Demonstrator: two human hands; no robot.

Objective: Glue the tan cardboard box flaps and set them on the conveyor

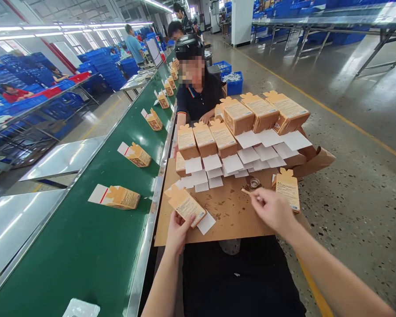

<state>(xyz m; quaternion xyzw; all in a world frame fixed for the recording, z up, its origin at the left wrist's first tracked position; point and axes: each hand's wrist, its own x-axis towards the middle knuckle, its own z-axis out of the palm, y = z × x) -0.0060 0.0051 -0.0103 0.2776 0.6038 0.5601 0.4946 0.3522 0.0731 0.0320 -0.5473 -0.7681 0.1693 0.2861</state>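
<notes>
My left hand (180,229) grips a small brown carton (188,206) by its lower end, thumb across the printed face. The carton is tilted, its scalloped flap pointing up and left and a white flap (206,223) sticking out at the lower right. In my right hand (273,209) a short, thin stick (246,191) is pinched, its tip pointing left. Just beyond those fingers, a small clear round dish (254,182) sits on the cardboard sheet (229,211), among dark wet-looking spots. Another brown carton (287,190) stands to the right of my right hand.
Stacked brown cartons (239,118) with white flaps fill the table's far side, where a co-worker (201,99) sits. Along my left runs a green conveyor belt (86,246) with a metal edge, carrying spaced cartons (125,197) and a silvery pouch (82,308) near me.
</notes>
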